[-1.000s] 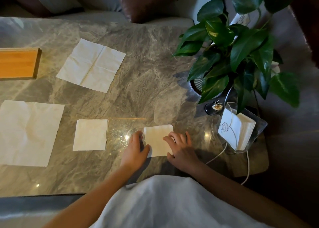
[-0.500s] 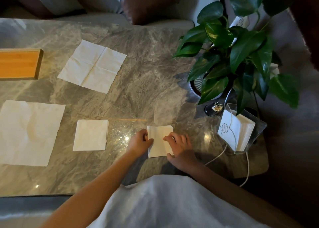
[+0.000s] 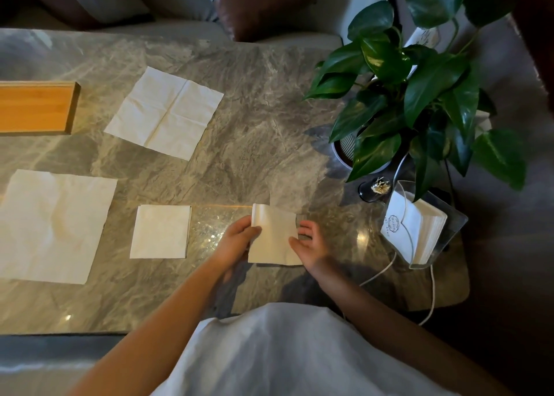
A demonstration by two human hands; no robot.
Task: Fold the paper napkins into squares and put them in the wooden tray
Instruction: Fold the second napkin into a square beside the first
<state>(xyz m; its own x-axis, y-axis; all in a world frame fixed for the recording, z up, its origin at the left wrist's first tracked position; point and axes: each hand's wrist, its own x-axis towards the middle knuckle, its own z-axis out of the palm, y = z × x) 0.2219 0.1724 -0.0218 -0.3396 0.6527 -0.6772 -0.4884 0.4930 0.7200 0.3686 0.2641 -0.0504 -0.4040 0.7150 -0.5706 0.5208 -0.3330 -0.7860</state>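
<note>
napkin [image 3: 274, 235] now lifted by left hand [image 3: 236, 241].

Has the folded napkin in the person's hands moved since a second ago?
Yes. The held napkin was flat on the table; now its left edge is lifted by the left hand, beside the unmoved folded square.

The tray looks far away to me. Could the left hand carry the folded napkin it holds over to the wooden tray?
Probably yes. The left hand pinches the folded napkin, and only flat napkins lie on the marble table toward the wooden tray. It may need a long stretch.
</note>
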